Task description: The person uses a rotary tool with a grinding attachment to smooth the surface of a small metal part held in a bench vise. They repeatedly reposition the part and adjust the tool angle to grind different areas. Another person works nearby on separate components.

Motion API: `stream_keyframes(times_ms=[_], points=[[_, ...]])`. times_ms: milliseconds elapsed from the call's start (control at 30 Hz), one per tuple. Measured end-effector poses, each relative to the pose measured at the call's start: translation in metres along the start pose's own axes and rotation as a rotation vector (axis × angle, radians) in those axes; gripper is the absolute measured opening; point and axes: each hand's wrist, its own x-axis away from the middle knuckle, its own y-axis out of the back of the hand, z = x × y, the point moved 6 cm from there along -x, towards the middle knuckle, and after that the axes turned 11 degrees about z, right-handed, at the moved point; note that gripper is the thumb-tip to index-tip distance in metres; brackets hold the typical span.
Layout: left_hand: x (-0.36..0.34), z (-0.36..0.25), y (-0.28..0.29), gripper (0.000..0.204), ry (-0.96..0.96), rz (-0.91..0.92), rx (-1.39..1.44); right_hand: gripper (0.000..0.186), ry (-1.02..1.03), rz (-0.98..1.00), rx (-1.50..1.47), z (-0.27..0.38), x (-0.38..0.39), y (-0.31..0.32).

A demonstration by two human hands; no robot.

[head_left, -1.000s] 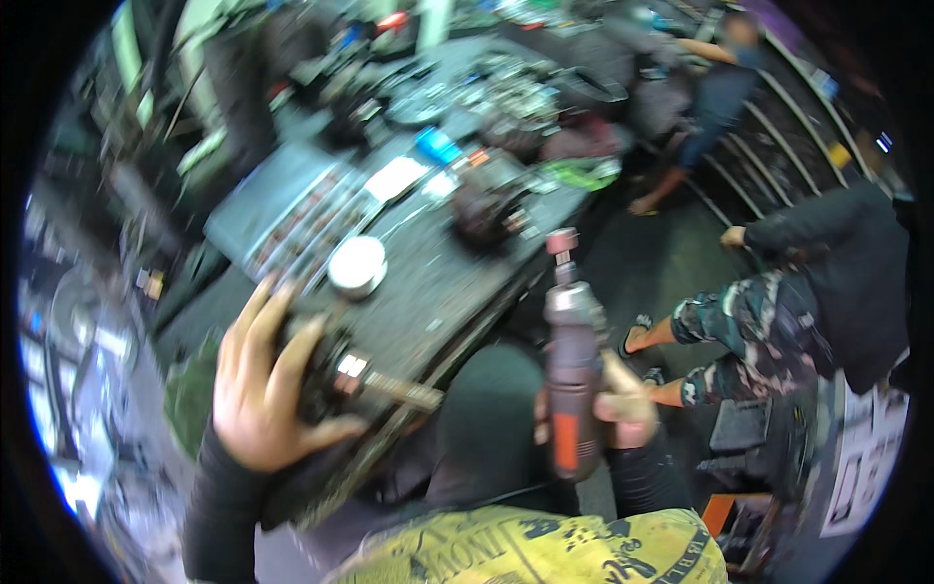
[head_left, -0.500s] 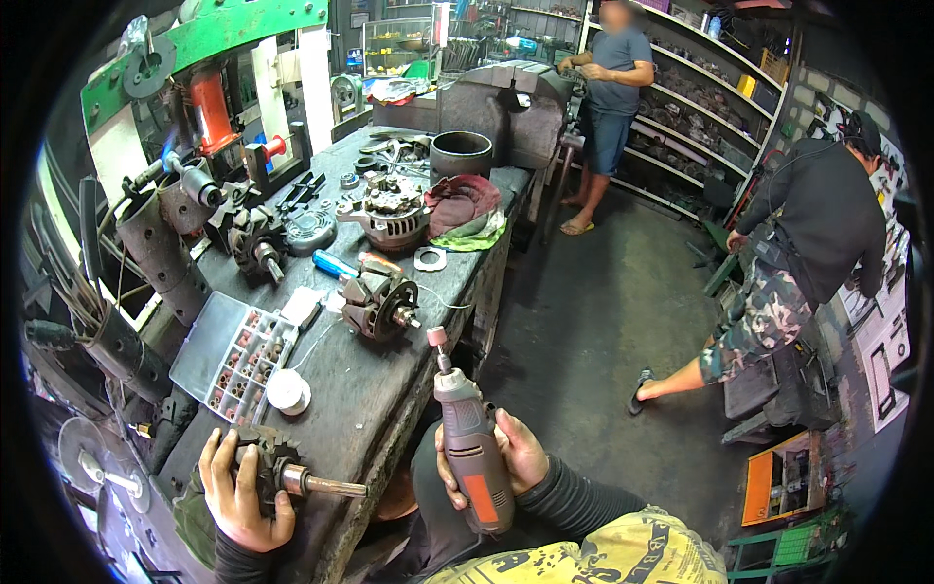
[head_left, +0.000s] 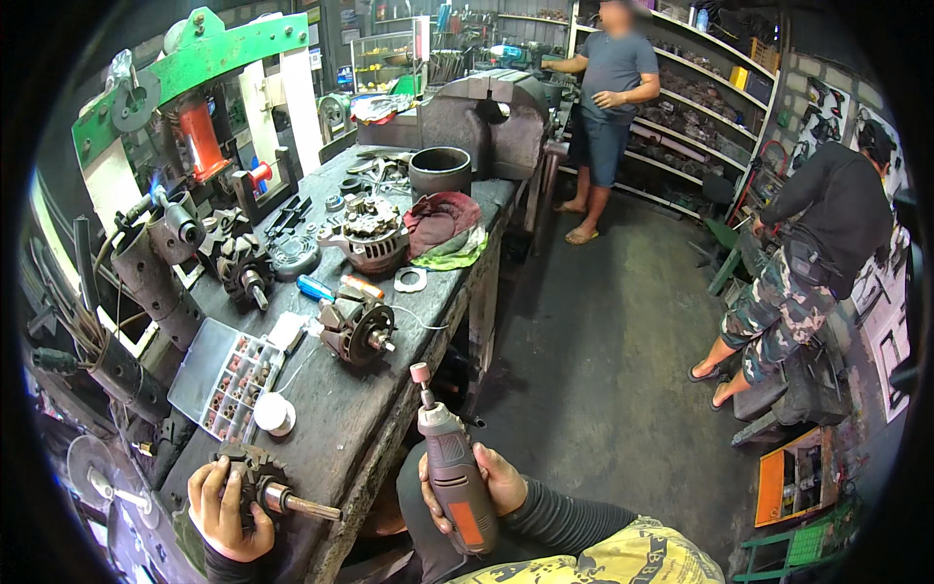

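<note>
My right hand [head_left: 494,484] is wrapped round a grey rotary tool [head_left: 450,448] with an orange patch. The tool points up and away, with a pink grinding stone [head_left: 419,373] at its tip. At the near left of the bench, my left hand [head_left: 229,511] grips an alternator rotor [head_left: 258,467] by its clawed body; its splined shaft [head_left: 309,507] points right. Farther along lie a second rotor [head_left: 355,329], a white spool [head_left: 274,415] and a clear parts box [head_left: 229,380] with small copper-coloured pieces.
The dark workbench [head_left: 370,414] also bears an alternator housing [head_left: 368,234], a red rag [head_left: 443,222], a blue-handled screwdriver [head_left: 314,287] and a metal cylinder [head_left: 440,173]. A green press frame [head_left: 195,63] stands left. One person [head_left: 613,97] stands beyond the bench, another [head_left: 817,229] at right.
The view has shifted slightly. My hands keep their holds on the rotor and the rotary tool. The far person has stretched out one arm; the person at right has brought their feet closer together.
</note>
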Motion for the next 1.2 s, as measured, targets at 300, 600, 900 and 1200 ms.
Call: stream_keyframes(times_ms=[300, 600, 900, 1200], points=[[0.008, -0.005, 0.015, 0.052, 0.151, 0.078, -0.066, 0.089, -0.012, -0.142, 0.131, 0.006, 0.012, 0.015], [-0.016, -0.002, 0.027, 0.050, 0.089, 0.260, 0.022, 0.088, 0.011, -0.152, 0.168, 0.008, 0.000, 0.008], [-0.039, 0.016, 0.013, 0.042, 0.118, 0.374, 0.198, 0.084, -0.203, -0.369, 0.658, 0.021, -0.006, -0.019], [-0.012, 0.009, 0.022, 0.046, 0.204, 0.207, 0.141, 0.094, -0.213, -0.345, 0.724, 0.052, -0.032, -0.039]])
